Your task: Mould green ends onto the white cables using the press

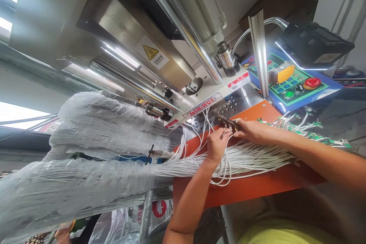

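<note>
At the far edge of the orange table (243, 192), my right hand (253, 131) is clamped on a dark metal bar (225, 119), and my left hand (216, 145) has its fingertips pinched together beside it (on what, I cannot tell). I'd judge this piece part-way done: a few white cables (248, 158) loop past the table's far edge to the press (204, 105), the rest bundled across its middle. Whether the green-tipped ends (317, 125) by its right end are finished, I cannot tell. Room looks tight between press and bundle, wider along the table's near edge
</note>
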A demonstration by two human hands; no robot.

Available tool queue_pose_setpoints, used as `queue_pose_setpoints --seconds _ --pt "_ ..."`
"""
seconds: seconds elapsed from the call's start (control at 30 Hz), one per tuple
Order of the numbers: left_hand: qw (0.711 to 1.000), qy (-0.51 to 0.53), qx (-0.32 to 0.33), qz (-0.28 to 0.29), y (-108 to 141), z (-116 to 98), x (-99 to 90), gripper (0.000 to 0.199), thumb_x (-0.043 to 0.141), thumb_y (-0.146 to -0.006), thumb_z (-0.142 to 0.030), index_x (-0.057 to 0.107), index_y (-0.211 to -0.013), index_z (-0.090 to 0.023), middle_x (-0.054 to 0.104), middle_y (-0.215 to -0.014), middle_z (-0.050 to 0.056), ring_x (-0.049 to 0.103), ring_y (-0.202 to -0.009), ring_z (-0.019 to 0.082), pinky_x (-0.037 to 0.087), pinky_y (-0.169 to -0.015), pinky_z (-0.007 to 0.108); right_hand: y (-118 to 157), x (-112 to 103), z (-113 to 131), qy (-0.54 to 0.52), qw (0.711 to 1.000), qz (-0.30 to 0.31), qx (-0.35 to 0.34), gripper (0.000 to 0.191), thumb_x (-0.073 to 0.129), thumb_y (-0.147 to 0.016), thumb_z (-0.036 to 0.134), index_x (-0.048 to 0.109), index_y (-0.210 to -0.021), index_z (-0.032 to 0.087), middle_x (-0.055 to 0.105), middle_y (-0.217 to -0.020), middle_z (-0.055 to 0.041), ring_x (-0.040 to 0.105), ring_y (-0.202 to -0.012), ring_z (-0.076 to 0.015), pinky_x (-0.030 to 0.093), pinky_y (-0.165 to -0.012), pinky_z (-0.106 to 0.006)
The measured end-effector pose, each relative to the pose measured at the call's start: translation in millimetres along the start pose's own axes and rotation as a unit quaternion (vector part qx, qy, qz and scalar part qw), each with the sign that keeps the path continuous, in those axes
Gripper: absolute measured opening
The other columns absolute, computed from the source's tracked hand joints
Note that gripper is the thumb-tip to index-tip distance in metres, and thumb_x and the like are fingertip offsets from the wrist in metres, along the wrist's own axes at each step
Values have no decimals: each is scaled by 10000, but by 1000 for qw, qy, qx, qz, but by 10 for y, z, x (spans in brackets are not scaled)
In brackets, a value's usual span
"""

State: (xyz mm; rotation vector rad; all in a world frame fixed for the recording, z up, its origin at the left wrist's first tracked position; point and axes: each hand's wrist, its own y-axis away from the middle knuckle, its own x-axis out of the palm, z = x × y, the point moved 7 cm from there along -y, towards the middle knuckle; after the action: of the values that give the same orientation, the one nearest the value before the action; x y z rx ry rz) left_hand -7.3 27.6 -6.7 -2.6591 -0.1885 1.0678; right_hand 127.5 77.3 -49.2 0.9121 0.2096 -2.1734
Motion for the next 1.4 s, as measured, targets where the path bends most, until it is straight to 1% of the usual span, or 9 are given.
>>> queue_pose_setpoints --seconds 0.13,0.2,0.33,0.7,0.93,1.1,1.2,1.33,1.4 --pt "999 -32 19 -19 -35 -5 -10 79 662 -836 -180 726 -882 -193 759 -858 22 709 -750 138 555 -730 236 7 6 -4 25 999 7 37 270 456 -897 476 438 -1014 234 664 -992 -106 639 -905 -300 401 -653 -323" --pt "997 -59 47 -28 -53 -38 -11 88 658 -837 -173 723 -891 -197 758 -854 23 707 -748 142 551 -716 239 7 1 5 0 1000 5 27 269 467 -897 475 443 -1011 232 664 -995 -100 637 -910 -282 412 -679 -319" --pt "990 -84 112 -15 -36 -108 22 105 648 -835 -143 717 -890 -198 754 -837 22 702 -760 148 548 -712 245 7 -20 -12 -47 999 2 6 300 458 -902 516 453 -980 226 658 -971 -91 630 -856 -234 429 -700 -299" --pt "988 -99 116 -32 37 -78 -20 104 656 -827 -157 713 -904 -197 750 -849 30 703 -768 150 560 -727 254 -12 -34 -44 -76 997 0 -2 300 475 -896 522 471 -976 234 659 -951 -80 622 -838 -222 435 -695 -287" --pt "990 -106 91 -20 3 -18 21 106 651 -829 -157 727 -884 -207 753 -854 34 701 -769 154 550 -735 253 0 -39 -11 -50 999 1 -3 283 460 -904 507 459 -988 237 665 -953 -74 632 -848 -224 424 -692 -283" --pt "995 -81 46 -23 -42 40 25 82 673 -819 -177 734 -865 -206 756 -806 21 685 -686 131 547 -698 233 22 -41 54 43 998 4 52 288 445 -909 456 453 -1068 217 676 -1002 -125 646 -896 -291 401 -660 -319" --pt "998 -56 19 -13 -61 58 27 89 678 -811 -170 740 -865 -203 758 -824 23 690 -711 132 550 -714 234 26 -35 66 51 997 2 53 309 437 -907 468 456 -1078 211 677 -986 -133 646 -897 -309 398 -660 -331" --pt "997 33 -63 44 -60 120 14 192 702 -788 -172 736 -976 -191 756 -942 45 705 -814 154 560 -796 265 20 -38 19 0 999 -9 34 278 459 -894 488 466 -1011 236 667 -980 -94 638 -876 -262 402 -655 -298" --pt "992 65 -73 75 -50 94 -20 219 674 -817 -192 725 -1029 -186 742 -1019 59 695 -916 168 544 -871 290 13 -40 0 -29 999 -13 18 259 471 -890 487 470 -967 240 663 -957 -75 631 -843 -233 403 -648 -280"
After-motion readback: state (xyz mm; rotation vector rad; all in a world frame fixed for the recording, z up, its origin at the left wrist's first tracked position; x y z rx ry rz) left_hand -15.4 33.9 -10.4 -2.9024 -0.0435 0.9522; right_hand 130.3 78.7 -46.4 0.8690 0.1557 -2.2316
